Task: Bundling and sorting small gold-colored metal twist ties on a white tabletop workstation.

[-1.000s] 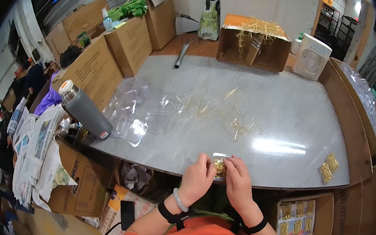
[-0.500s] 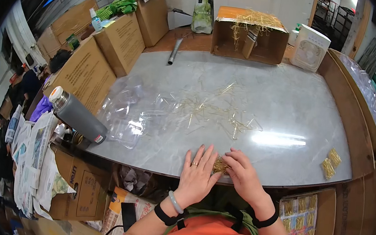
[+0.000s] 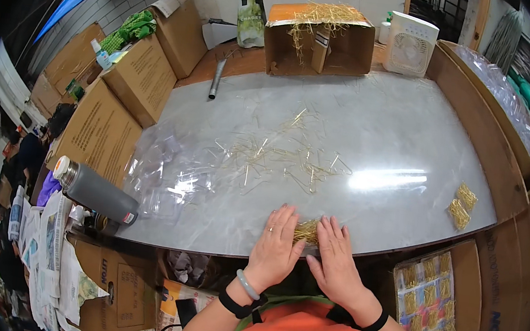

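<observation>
A small bundle of gold wire pieces [image 3: 306, 231] lies near the front edge of the grey table [image 3: 396, 223], between my two hands. My left hand [image 3: 273, 250] rests along its left side, fingers stretched forward. On the other side my right hand [image 3: 336, 260] lies with straight fingers, its fingertips against the bundle's right end. Both hands look open, flanking the bundle rather than wrapped round it. Beyond them, loose bent gold wires [image 3: 305, 160] are scattered over the middle of the table. Clear plastic cases [image 3: 162, 203] are heaped to the left.
Two more gold wire bundles [image 3: 459, 215] sit at the right edge. A grey flask [image 3: 101, 194] leans at the left. An open cardboard box [image 3: 284, 50] with wires on top, a white fan [image 3: 410, 45] and a metal tube [image 3: 216, 80] stand or lie at the back. A carton of packed bundles [image 3: 430, 295] is below right.
My right hand's fingers, bent over the bundle before, have straightened and now lie beside it. The left hand stays on the other side. The whole view has shifted and tilted.
</observation>
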Demonstrator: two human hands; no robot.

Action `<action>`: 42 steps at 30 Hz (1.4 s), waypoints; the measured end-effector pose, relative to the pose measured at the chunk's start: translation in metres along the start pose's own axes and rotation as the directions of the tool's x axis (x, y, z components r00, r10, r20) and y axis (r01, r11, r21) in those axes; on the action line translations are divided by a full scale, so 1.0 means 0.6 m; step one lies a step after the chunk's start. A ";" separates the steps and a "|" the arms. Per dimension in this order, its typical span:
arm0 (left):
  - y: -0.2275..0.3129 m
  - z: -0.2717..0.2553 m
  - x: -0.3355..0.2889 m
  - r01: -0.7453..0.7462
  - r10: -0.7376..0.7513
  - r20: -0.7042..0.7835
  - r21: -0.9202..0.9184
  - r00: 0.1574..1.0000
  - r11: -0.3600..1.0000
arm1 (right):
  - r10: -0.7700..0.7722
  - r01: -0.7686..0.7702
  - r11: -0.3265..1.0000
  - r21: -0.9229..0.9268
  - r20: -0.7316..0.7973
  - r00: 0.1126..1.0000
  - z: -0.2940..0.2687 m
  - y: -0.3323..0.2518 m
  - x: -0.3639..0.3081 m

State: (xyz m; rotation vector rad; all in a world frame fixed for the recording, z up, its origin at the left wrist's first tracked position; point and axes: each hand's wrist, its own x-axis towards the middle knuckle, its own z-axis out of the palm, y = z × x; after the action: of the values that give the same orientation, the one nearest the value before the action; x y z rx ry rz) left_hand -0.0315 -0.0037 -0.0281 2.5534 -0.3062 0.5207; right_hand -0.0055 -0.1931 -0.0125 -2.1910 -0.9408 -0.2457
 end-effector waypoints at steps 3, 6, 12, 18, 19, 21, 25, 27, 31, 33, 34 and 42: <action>0.003 -0.002 -0.006 0.009 -0.009 -0.014 0.013 1.000 1.000 | -0.017 0.018 0.994 0.109 -0.008 1.000 -0.011 0.034 0.016; 0.012 -0.006 -0.005 0.030 -0.030 -0.025 0.002 0.999 1.000 | 0.040 -0.033 0.980 0.195 -0.030 0.999 -0.028 0.050 0.041; 0.008 -0.005 -0.003 -0.015 0.015 -0.014 0.013 1.000 1.000 | 0.126 -0.137 0.928 0.346 0.053 0.991 -0.042 0.077 0.060; 0.015 -0.002 -0.004 -0.003 0.003 0.002 0.102 1.000 0.995 | 0.182 -0.210 0.932 0.295 0.119 0.976 -0.052 0.072 0.061; 0.016 -0.002 -0.003 -0.006 0.007 -0.007 0.113 1.000 0.994 | 0.225 -0.259 0.911 0.322 0.140 0.964 -0.052 0.071 0.062; 0.016 -0.002 -0.002 -0.013 0.017 -0.023 0.132 1.000 0.991 | 0.307 -0.355 0.858 0.370 0.185 0.934 -0.053 0.070 0.065; 0.015 0.000 -0.003 -0.013 0.017 -0.027 0.120 0.999 0.993 | 0.456 -0.545 0.640 0.541 0.303 0.837 -0.051 0.075 0.071; 0.012 0.002 -0.004 -0.009 0.010 -0.021 0.087 1.000 0.996 | 0.497 -0.606 0.514 0.607 0.365 0.787 -0.054 0.067 0.075; 0.009 0.003 -0.003 -0.012 0.015 -0.035 0.083 0.999 0.996 | 0.324 -0.387 0.804 0.451 0.212 0.922 -0.057 0.035 0.070; 0.011 0.000 -0.001 -0.013 0.017 -0.043 0.103 0.999 0.995 | 0.295 -0.291 0.866 0.406 0.053 0.954 -0.059 0.031 0.064; 0.013 -0.001 0.000 -0.009 0.014 -0.041 0.106 0.999 0.994 | 0.274 -0.244 0.894 0.375 -0.027 0.961 -0.059 0.030 0.061; 0.013 -0.001 0.002 -0.004 0.008 -0.038 0.105 0.999 0.994 | 0.050 -0.043 0.998 0.041 -0.197 0.979 -0.025 0.019 0.031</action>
State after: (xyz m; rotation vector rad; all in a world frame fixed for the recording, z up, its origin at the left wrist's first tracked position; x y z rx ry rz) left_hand -0.0328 -0.0102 -0.0237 2.6408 -0.2802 0.6022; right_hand 0.0173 -0.1983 0.0001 -2.1073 -0.7768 -0.4135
